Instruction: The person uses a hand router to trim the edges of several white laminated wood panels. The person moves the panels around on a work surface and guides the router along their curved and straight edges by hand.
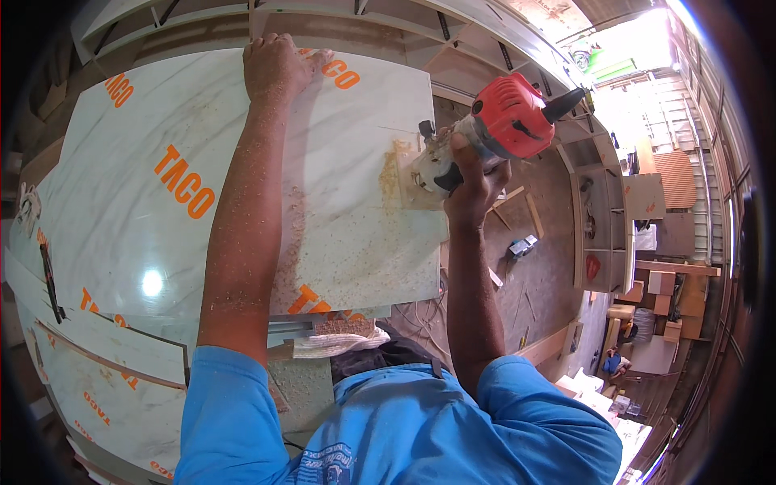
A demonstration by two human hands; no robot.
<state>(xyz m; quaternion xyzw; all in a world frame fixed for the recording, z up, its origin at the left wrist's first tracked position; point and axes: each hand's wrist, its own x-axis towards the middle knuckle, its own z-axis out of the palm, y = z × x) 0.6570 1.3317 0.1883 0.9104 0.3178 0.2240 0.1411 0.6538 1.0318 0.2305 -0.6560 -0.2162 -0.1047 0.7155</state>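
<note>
A white marble-patterned panel [356, 153] with orange lettering lies in front of me, dusted with wood shavings. My left hand [275, 69] grips its far edge, fingers bent at the edge and thumb stretched to the right. My right hand [477, 178] is wrapped around a trim router [513, 117] with a red motor cap and a black cord end. The router's pale base meets the panel's right edge. A patch of brown shavings [394, 174] lies beside it. My hand and the base hide the cutting bit.
More marble-patterned sheets [89, 396] lie at the lower left, near a dark slim tool [51, 283]. A white cloth [339, 343] hangs by the panel's near edge. Cabinet frames [602, 218] stand to the right. Wood scraps and a blue-grey tool [521, 246] lie on the floor.
</note>
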